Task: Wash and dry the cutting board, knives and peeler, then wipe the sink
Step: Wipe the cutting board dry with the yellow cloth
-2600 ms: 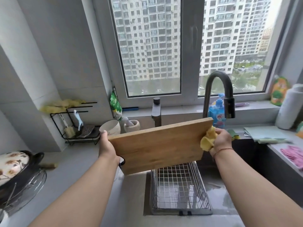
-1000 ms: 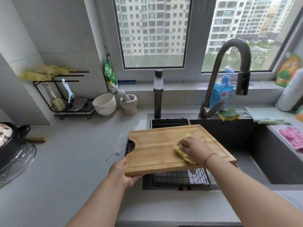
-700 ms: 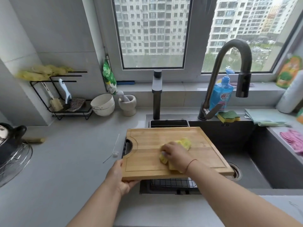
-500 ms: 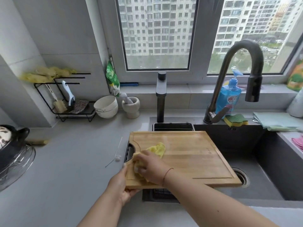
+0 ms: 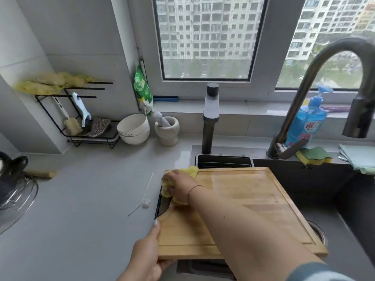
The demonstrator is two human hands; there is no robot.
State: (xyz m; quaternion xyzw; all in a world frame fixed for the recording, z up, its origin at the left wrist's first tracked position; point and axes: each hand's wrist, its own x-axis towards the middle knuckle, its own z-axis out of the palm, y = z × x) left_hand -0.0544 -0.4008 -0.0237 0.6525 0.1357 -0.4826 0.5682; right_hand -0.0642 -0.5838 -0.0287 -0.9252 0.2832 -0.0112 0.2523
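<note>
A wooden cutting board (image 5: 251, 199) lies roughly flat over the dark sink (image 5: 349, 201), its grooved face up. My left hand (image 5: 146, 258) grips the board's near left corner. My right hand (image 5: 179, 184) presses a yellow cloth (image 5: 191, 171) against the board's far left corner, just above its handle cutout. A pale blue peeler (image 5: 81, 109) hangs in the black wire rack (image 5: 67, 118) at the back left. No knives are in sight.
A dark curved faucet (image 5: 316, 78) arches over the sink, with a blue soap bottle (image 5: 308, 120) and a green-yellow sponge (image 5: 313, 156) behind it. White bowls (image 5: 134, 128), a stone mortar (image 5: 167, 130) and a thin white stick (image 5: 142, 195) sit on the grey counter (image 5: 81, 209).
The board came down from a raised, tilted hold to lying flat over the sink. My right hand wiped the cloth across it from the right side to the far left corner.
</note>
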